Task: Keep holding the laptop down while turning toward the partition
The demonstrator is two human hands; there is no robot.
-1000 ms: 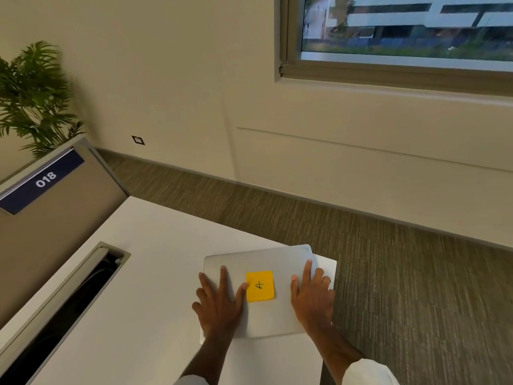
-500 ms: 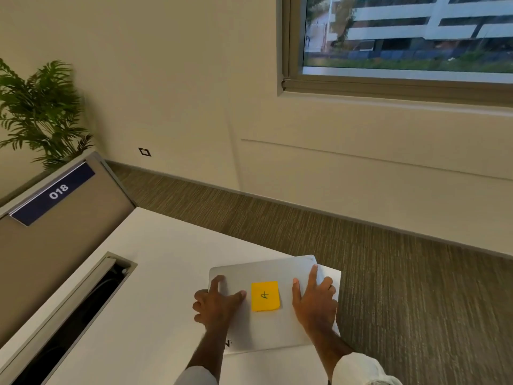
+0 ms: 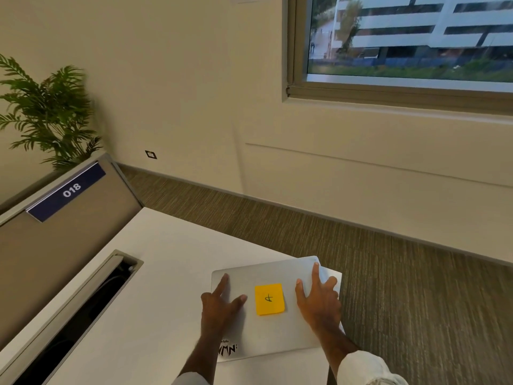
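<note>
A closed silver laptop [image 3: 273, 332] lies at the right corner of a white desk [image 3: 155, 273]. A yellow sticky note [image 3: 269, 299] with a handwritten mark sits in the middle of its lid, and a black sticker [image 3: 227, 350] shows at its near left corner. My left hand [image 3: 219, 304] rests on the lid's left side, forefinger and thumb spread, other fingers curled under. My right hand [image 3: 319, 298] lies flat on the lid's right side, fingers reaching its far right edge.
A cable slot [image 3: 83, 309] with a raised flap cuts the desk on the left. A grey partition [image 3: 55, 240] carries a blue "018" label [image 3: 70, 190]. A potted palm [image 3: 47, 112] stands behind it. Carpeted floor [image 3: 402, 287] lies right of the desk, under a window [image 3: 410, 37].
My left hand has drawn back along the lid toward its left edge, uncovering the black sticker. The view has tilted up slightly. The laptop and my right hand stay much as before.
</note>
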